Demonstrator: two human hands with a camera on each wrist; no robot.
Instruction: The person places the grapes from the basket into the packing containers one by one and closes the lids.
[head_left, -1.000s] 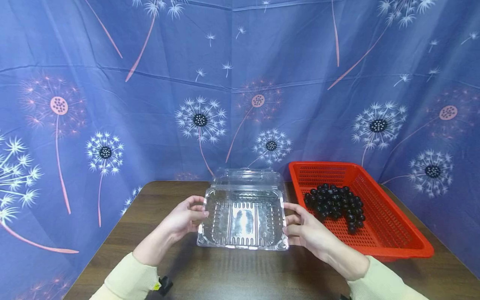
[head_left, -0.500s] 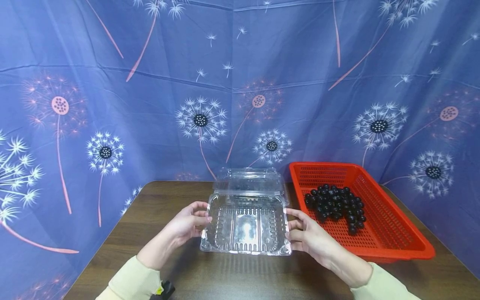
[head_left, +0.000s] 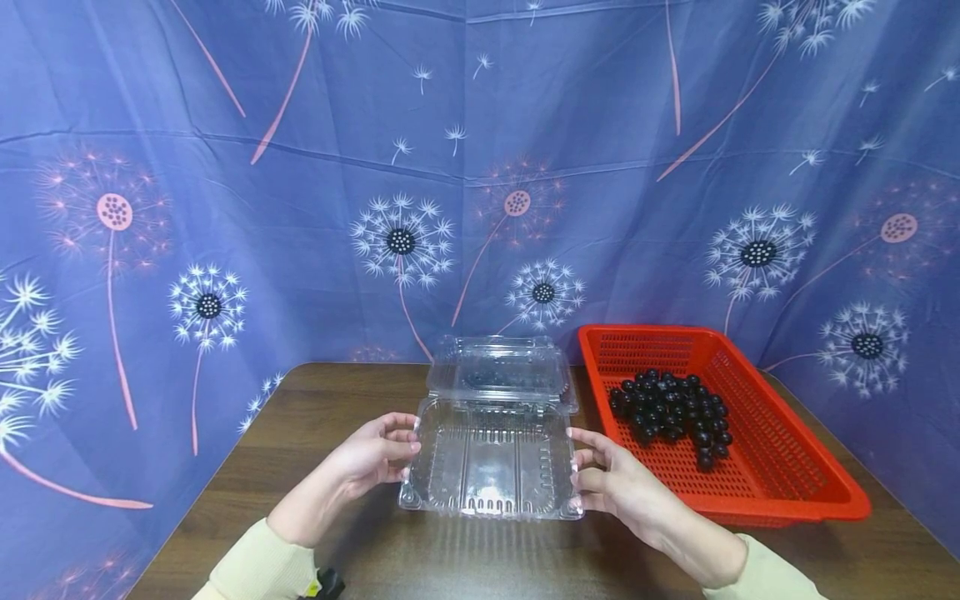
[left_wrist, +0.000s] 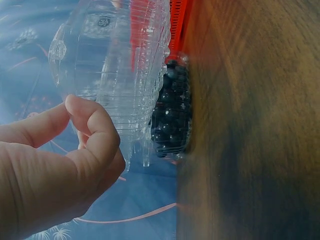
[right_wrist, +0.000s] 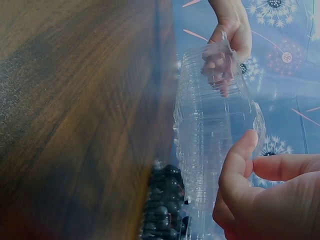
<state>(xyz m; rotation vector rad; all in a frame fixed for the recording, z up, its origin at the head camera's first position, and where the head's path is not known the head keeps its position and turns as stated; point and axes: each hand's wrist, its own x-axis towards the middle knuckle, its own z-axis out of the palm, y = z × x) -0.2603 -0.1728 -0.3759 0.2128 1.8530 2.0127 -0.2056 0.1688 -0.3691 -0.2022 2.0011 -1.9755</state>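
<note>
My left hand [head_left: 377,454] and right hand [head_left: 617,477] hold a clear plastic clamshell box [head_left: 491,467] by its two side rims. Fingers and thumb pinch each rim, as both wrist views show. The box is raised off the table and tilted, with its inside facing me and nothing in it. Past it, low on the table, the left wrist view shows dark round grapes [left_wrist: 170,112] behind clear plastic. In the right wrist view the same grapes [right_wrist: 162,205] appear beyond the box. Clear plastic layers overlap there, so where the box's lid ends is hard to tell.
A red perforated basket [head_left: 795,417] stands on the right of the wooden table [head_left: 300,417], close to my right forearm. It holds a heap of black grapes [head_left: 671,408]. A blue dandelion-print cloth [head_left: 315,208] hangs behind the table.
Both hands have brought the clamshell box a little lower and nearer to me. More of the clear plastic behind it shows. The basket has stayed put.
</note>
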